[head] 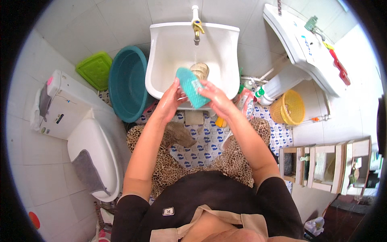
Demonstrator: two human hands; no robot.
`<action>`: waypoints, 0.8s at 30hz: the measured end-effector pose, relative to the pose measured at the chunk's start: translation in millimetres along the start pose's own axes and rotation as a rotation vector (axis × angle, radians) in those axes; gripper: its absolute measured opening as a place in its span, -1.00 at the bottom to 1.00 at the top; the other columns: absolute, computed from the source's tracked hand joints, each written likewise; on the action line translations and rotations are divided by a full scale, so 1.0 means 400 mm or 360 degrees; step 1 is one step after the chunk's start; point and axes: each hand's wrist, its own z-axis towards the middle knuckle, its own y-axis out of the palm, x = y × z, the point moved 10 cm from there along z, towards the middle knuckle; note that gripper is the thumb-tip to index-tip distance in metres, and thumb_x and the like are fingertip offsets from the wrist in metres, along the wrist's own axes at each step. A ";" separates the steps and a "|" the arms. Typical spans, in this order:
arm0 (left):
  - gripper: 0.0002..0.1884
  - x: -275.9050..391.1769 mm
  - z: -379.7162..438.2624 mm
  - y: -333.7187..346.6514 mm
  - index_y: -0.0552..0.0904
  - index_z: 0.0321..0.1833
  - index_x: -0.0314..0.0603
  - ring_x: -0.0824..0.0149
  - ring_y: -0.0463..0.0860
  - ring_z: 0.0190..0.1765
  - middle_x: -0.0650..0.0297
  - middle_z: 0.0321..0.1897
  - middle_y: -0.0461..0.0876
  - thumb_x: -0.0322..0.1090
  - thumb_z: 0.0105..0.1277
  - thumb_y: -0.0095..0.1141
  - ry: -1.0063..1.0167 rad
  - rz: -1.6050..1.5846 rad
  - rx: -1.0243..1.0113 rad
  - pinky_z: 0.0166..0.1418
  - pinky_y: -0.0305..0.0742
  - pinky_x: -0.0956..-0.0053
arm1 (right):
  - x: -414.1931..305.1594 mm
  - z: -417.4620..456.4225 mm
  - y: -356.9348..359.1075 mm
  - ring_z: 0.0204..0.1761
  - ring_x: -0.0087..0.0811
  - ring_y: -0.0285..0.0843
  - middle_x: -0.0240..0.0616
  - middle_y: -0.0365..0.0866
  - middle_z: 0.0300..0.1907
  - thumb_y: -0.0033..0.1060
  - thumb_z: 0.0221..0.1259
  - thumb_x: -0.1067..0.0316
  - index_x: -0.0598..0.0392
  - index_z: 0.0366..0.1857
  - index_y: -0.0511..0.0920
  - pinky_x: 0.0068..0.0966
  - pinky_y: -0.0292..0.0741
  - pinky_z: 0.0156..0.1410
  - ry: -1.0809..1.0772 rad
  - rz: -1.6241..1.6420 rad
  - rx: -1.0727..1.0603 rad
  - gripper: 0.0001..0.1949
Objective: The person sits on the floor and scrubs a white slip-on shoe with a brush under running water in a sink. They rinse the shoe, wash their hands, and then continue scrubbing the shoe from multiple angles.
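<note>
Between my two hands is a turquoise brush-like slab with one rounded end and a textured face; it may be a scrubbing brush, but its kind is not certain. My left hand touches its left edge with the fingertips. On its right side, my right hand grips the lower part, thumb on top. Both hands are over the front of a white ceramic sink. A brass tap above appears to run a thin stream. Behind the slab, a beige object lies in the basin, partly hidden.
Left of the sink stand a teal plastic tub, a lime-green lid and a toilet. At right are a pedestal washbasin, a yellow basket and a wooden shelf. A yellow object lies on the floor.
</note>
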 end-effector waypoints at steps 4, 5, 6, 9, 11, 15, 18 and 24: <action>-0.52 -0.012 0.110 -0.037 0.48 0.25 -0.10 0.33 0.55 0.10 0.27 0.08 0.58 0.08 0.47 0.06 -0.0079 -0.0185 0.0014 0.21 0.42 0.24 | 0.055 0.110 -0.042 0.18 -0.28 0.49 -0.15 0.48 0.18 0.19 0.39 0.09 0.05 0.38 0.33 -0.30 0.51 0.19 0.0054 -0.0079 0.0087 -0.44; -0.52 -0.005 0.141 -0.055 0.48 0.25 -0.11 0.32 0.55 0.10 0.26 0.08 0.58 0.07 0.47 0.07 -0.0062 -0.0161 0.0078 0.20 0.42 0.24 | 0.032 0.134 -0.081 0.20 -0.26 0.48 -0.11 0.47 0.20 0.22 0.36 0.06 0.06 0.39 0.31 -0.30 0.50 0.21 -0.0122 -0.0481 0.0258 -0.41; -0.53 -0.006 0.166 -0.075 0.48 0.25 -0.11 0.32 0.55 0.10 0.26 0.09 0.57 0.06 0.47 0.07 -0.0058 -0.0138 0.0159 0.20 0.43 0.25 | 0.010 0.146 -0.094 0.22 -0.24 0.48 -0.06 0.45 0.21 0.24 0.34 0.04 0.07 0.40 0.30 -0.30 0.49 0.23 -0.0285 -0.0875 0.0415 -0.37; -0.50 0.015 0.229 -0.098 0.46 0.25 -0.15 0.32 0.55 0.10 0.23 0.09 0.56 0.04 0.43 0.15 0.0019 -0.0034 0.0293 0.16 0.45 0.28 | -0.037 0.192 -0.066 0.26 -0.15 0.43 0.08 0.39 0.27 0.33 0.25 0.00 0.18 0.42 0.23 -0.30 0.47 0.27 -0.0551 -0.1330 0.0483 -0.24; -0.49 0.008 0.275 -0.113 0.48 0.24 -0.14 0.32 0.54 0.11 0.25 0.05 0.57 0.04 0.40 0.20 0.0066 0.0088 0.0306 0.16 0.45 0.28 | -0.031 0.233 -0.026 0.28 -0.15 0.42 0.08 0.38 0.28 0.36 0.23 0.03 0.21 0.42 0.21 -0.30 0.47 0.27 -0.0633 -0.1670 0.0392 -0.22; -0.44 -0.038 0.326 -0.147 0.49 0.23 -0.15 0.32 0.54 0.09 0.22 0.05 0.56 0.05 0.33 0.28 -0.0134 -0.0125 0.0316 0.18 0.45 0.32 | 0.085 0.372 -0.235 0.10 -0.06 0.60 0.15 0.50 0.17 0.44 0.07 0.15 0.31 0.36 0.25 -0.24 0.55 0.17 -0.0014 -0.0973 0.0565 -0.20; -0.55 0.071 0.345 -0.262 0.51 0.19 -0.19 0.34 0.56 0.00 0.21 0.00 0.60 -0.10 0.36 0.24 0.0246 -0.0095 0.0701 0.15 0.47 0.41 | -0.019 0.399 -0.339 -0.01 -0.03 0.65 0.13 0.62 -0.02 0.40 -0.03 0.20 0.35 0.28 0.32 -0.25 0.58 0.12 0.0010 -0.1469 0.0864 -0.25; -0.75 0.071 0.377 -0.281 0.54 0.07 -0.27 0.36 0.57 -0.10 0.15 -0.08 0.63 -0.31 0.41 0.09 0.0088 -0.0543 0.0606 0.07 0.53 0.44 | 0.095 0.540 -0.330 0.13 -0.01 0.57 0.14 0.53 0.13 0.42 -0.05 0.11 0.28 0.27 0.36 -0.25 0.57 0.16 -0.0192 -0.1957 0.0631 -0.24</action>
